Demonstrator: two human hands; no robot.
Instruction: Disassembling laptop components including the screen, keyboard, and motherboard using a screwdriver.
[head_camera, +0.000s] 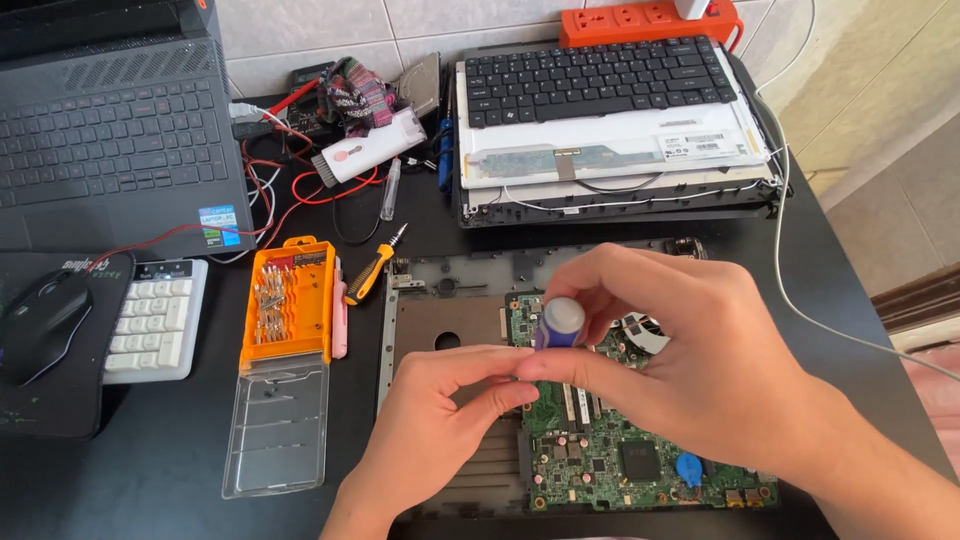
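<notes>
Black desk (860, 280), white-tiled wall (330, 30).

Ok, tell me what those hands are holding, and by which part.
A small purple bottle with a white cap, above the green circuit board. The right hand pinches its top and sides; the left hand fingertips grip its lower end.

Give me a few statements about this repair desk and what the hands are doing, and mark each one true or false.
1. Both hands, left hand and right hand, hold a small purple tool with a pale cap. True.
2. The hands are above a green circuit board. True.
3. The orange bit case is closed. False: its clear lid lies open toward the viewer.
4. The yellow-handled screwdriver is in the left hand. False: it lies on the black table beside the case.
5. A computer mouse sits at the right edge. False: it is at the left.
</notes>
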